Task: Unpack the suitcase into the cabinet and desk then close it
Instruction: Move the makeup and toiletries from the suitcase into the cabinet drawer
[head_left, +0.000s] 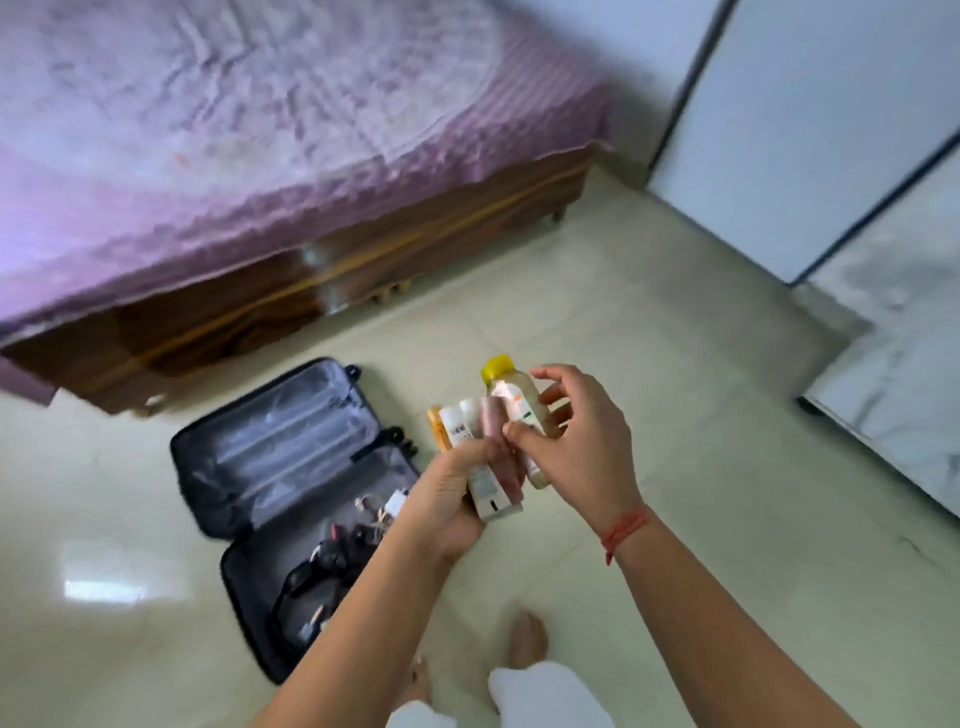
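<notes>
Head view: left hand (448, 500) grips about four containers (456, 427); right hand (582, 441) pinches one yellow-capped bottle (505, 391); one suitcase (280, 447) lies open.

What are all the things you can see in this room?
bed cover: one, purple, upper left
bed frame: one, brown wood, under the cover
floor: one, cream, tiled
suitcase: one, black, open on the floor
cables: tangle, dark, in the suitcase
cabinet: one, white, right side
tubes: several, white, orange, pink, in left hand
bottle: one, yellow cap, in right hand
red thread: one, on right wrist
left hand: one, grips the tubes
right hand: one, holds the bottle
feet: two, bare, on the floor
</notes>
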